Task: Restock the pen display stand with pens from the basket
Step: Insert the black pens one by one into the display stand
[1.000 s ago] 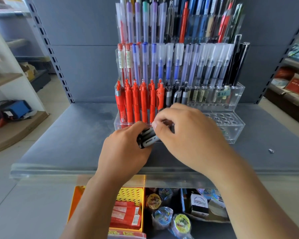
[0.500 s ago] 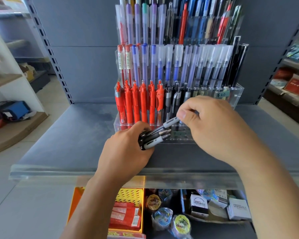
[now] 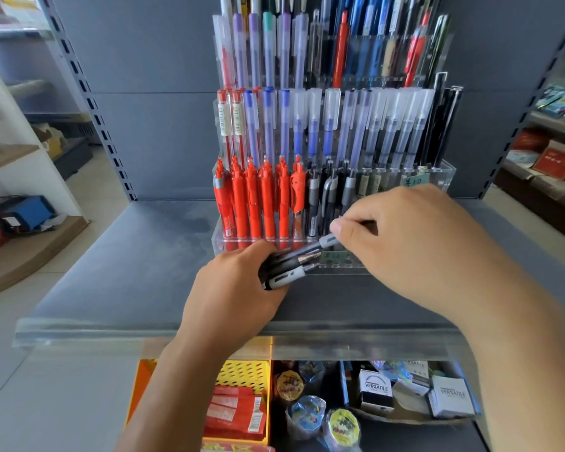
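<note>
A clear tiered pen display stand [image 3: 444, 177] stands on the grey shelf, its rows holding red, blue, purple and black pens. My left hand [image 3: 232, 295] grips a bundle of black pens with grey tips [image 3: 287, 267] in front of the stand's lowest row. My right hand [image 3: 405, 243] pinches the grey end of one black pen [image 3: 323, 242] that still lies against the bundle. Empty holes of the front row [image 3: 340, 259] show just under that pen. The basket is not in view.
The grey shelf [image 3: 128, 256] has a clear plastic front lip [image 3: 79, 331]. Below it sit a yellow perforated bin [image 3: 242, 373] with red packets, rolls of tape [image 3: 307, 409] and small white boxes [image 3: 450, 399]. Other shelves flank both sides.
My right hand has gone from over the bundle to the right, drawing one black pen out by its end. My left hand stays put with the bundle.
</note>
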Action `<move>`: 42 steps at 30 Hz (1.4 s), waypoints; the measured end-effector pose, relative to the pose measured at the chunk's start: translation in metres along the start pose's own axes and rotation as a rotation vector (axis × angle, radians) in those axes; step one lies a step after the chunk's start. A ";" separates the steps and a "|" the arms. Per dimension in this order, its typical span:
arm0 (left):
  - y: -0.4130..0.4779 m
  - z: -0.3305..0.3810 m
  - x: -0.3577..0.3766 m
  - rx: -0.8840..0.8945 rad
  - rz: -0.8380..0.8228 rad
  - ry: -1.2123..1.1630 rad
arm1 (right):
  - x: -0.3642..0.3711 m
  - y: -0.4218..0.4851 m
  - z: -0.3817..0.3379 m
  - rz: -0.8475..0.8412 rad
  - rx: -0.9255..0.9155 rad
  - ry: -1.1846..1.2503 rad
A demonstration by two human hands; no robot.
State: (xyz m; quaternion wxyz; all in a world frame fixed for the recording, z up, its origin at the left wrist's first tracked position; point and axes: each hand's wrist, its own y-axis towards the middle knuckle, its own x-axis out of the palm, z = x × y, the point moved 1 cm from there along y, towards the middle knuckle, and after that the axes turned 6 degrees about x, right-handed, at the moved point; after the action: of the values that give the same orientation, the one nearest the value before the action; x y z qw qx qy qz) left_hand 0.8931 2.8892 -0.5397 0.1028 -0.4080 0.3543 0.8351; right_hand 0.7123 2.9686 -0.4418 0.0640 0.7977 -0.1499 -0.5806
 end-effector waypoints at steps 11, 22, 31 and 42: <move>-0.001 0.007 -0.003 0.102 -0.031 0.089 | 0.020 -0.002 -0.016 -0.145 -0.049 -0.132; -0.002 0.006 -0.004 0.097 -0.006 0.045 | 0.025 -0.005 -0.020 -0.181 -0.085 -0.123; 0.000 0.006 -0.001 0.011 -0.077 0.034 | 0.015 -0.003 -0.013 -0.160 -0.018 -0.092; 0.002 0.000 0.002 -0.109 -0.004 -0.095 | -0.022 0.007 0.025 0.288 0.079 0.431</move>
State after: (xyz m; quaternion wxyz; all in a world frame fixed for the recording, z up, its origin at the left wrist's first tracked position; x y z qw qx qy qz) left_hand 0.8907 2.8879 -0.5401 0.0991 -0.3736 0.3023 0.8713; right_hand 0.6814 2.9709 -0.4275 0.1452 0.8754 -0.2673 -0.3758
